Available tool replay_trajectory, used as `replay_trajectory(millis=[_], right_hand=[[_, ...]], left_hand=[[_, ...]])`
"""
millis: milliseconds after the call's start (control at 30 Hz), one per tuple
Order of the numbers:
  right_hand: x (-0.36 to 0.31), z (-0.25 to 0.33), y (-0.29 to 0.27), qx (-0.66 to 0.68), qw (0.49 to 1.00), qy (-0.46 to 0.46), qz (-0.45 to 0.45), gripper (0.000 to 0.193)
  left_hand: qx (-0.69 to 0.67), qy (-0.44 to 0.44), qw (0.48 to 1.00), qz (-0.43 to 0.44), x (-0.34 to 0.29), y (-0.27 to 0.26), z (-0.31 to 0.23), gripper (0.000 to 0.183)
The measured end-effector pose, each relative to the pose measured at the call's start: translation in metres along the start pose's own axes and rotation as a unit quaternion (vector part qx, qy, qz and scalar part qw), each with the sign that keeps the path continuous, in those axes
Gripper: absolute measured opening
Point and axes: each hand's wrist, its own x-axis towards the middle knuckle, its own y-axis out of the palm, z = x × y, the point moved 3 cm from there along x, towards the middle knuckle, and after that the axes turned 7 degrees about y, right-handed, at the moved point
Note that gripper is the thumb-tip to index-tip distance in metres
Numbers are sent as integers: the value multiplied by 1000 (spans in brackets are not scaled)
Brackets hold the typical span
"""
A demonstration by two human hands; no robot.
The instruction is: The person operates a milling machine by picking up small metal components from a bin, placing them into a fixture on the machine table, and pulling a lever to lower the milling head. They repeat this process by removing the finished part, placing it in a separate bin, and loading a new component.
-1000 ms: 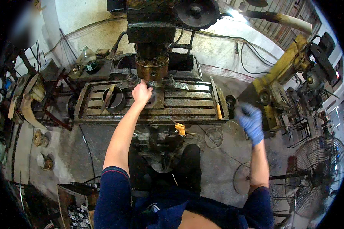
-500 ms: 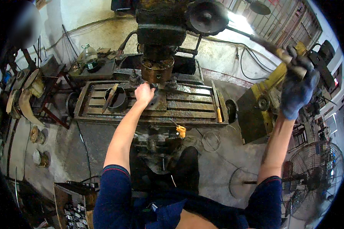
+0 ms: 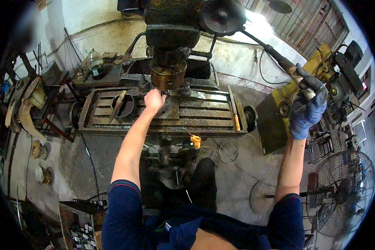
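Note:
My left hand [image 3: 154,100], bare, is closed beside a small dark piece on the slotted machine table [image 3: 204,123], right under the brown cylindrical spindle head [image 3: 167,75]. The fingertips are partly hidden, so what they grip cannot be made out. My right hand [image 3: 307,106], in a blue-grey glove, is wrapped round the end of a long lever [image 3: 279,59] that slopes down from the machine's round hub [image 3: 223,17]. Left of my left hand, a brush [image 3: 118,105] rests across a dark round pot [image 3: 128,107] on the table.
A file with a yellow handle [image 3: 237,122] lies at the table's right end. An orange-yellow handled tool [image 3: 195,141] sits at the front edge. A standing fan [image 3: 341,193] is at right, a box of metal pieces [image 3: 82,229] at lower left, a bottle [image 3: 95,64] at back left.
My right hand and the lever end have moved left and slightly down. My left hand stays at the same place under the spindle head. The whole view has shifted slightly.

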Motion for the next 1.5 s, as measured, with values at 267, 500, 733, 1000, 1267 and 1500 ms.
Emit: replay_trajectory(millis=[267, 500, 733, 1000, 1267, 1500], right_hand=[[-6, -2, 3, 117, 990, 74, 11, 47], [-34, -6, 5, 94, 991, 97, -7, 47], [-13, -2, 8, 96, 992, 78, 7, 46], [-29, 1, 6, 49, 996, 73, 18, 39], [-45, -14, 14, 171, 983, 59, -16, 47], [-37, 0, 8, 177, 977, 116, -14, 45]], left_hand=[[-70, -41, 996, 42, 5, -1, 5, 30], [-64, -49, 996, 43, 3, -11, -5, 32], [-32, -53, 998, -5, -1, -13, -4, 30], [-46, -32, 998, 4, 5, 4, 9, 30], [-40, -31, 998, 34, 5, -3, 1, 34], [-98, 59, 993, 12, -46, -82, 22, 46]])
